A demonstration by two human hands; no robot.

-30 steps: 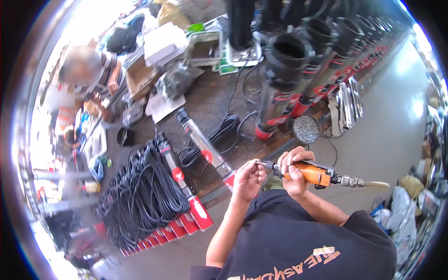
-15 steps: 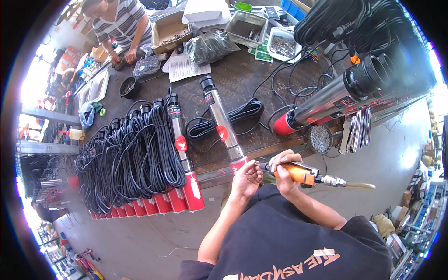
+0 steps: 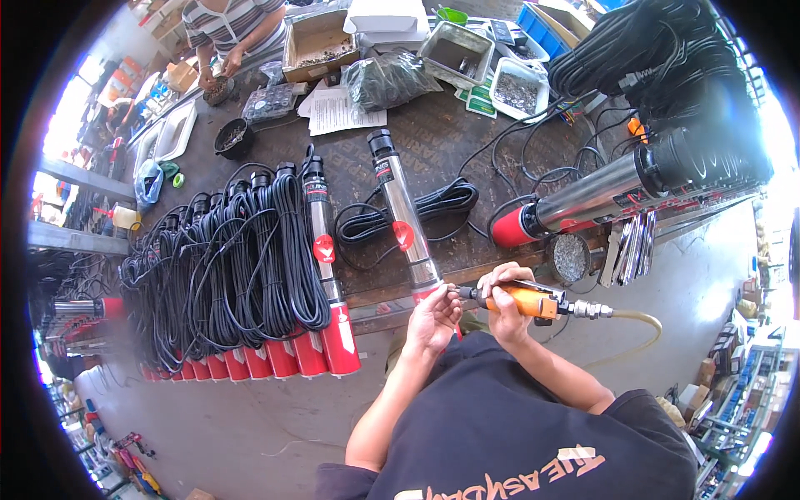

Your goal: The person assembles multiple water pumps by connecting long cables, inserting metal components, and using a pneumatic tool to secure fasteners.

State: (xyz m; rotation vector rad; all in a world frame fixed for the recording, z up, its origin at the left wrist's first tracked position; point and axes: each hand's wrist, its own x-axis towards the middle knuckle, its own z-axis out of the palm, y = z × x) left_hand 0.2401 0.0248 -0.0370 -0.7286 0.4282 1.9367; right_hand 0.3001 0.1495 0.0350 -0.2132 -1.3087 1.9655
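Note:
In my right hand is an orange air screwdriver with a metal fitting and a pale hose at its back. The tool lies nearly level, its black nose pointing left. My left hand is closed in a pinch at that nose; what the fingertips hold is too small to make out. Just beyond the left hand, a steel pump tube with a black cap and red label lies across the table edge. Its red lower end is partly behind my fingers. A coil of black cable rests beside it.
Several pumps with black cable bundles line up at the left. More steel pumps lie at the right, above a bowl of small metal parts and metal strips. Across the table, a person handles a small bowl.
The view has shifted slightly, so the table things sit a little differently. Both hands stay together at the screwdriver's nose, and the hose now curves downward. The person opposite has moved their hands slightly.

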